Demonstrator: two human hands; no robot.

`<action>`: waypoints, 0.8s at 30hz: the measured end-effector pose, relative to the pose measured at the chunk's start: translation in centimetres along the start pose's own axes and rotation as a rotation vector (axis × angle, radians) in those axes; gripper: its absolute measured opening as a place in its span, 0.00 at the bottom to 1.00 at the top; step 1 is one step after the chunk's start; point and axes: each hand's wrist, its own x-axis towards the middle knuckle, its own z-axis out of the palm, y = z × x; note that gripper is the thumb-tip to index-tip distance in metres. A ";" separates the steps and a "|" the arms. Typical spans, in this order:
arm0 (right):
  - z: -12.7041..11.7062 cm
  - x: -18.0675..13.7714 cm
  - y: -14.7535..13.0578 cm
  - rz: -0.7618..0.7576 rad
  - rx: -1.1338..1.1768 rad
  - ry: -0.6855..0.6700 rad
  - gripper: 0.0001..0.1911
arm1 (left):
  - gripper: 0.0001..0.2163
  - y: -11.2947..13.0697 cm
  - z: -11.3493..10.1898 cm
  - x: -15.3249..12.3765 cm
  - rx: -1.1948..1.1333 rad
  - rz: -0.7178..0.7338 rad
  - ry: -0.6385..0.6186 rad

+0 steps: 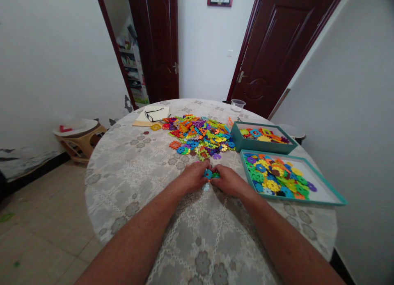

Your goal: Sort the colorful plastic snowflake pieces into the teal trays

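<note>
Close together at the middle of the table, my left hand [197,176] and my right hand [227,179] have their fingers curled in toward each other. A blue snowflake-shaped plastic piece [208,174] is pinched in my left fingers. A green plastic piece [216,175] touches it and sits in my right fingers. Below them shows a pale blue piece [206,187]; I cannot tell whether it is joined to the others. Just beyond my hands spreads a pile of colourful plastic pieces [197,133]. My fingertips are partly hidden.
On the right stand a deep teal box [261,144] and a shallow teal tray [323,190], both holding plastic pieces. Glasses [149,116] rest on paper [163,112] at the back left. A clear plastic cup [238,104] stands at the far edge of the round table [123,174].
</note>
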 end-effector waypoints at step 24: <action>-7.7 -2.8 3.1 0.003 -0.193 0.472 0.10 | 0.10 -1.3 -4.3 -0.2 -0.377 0.001 0.233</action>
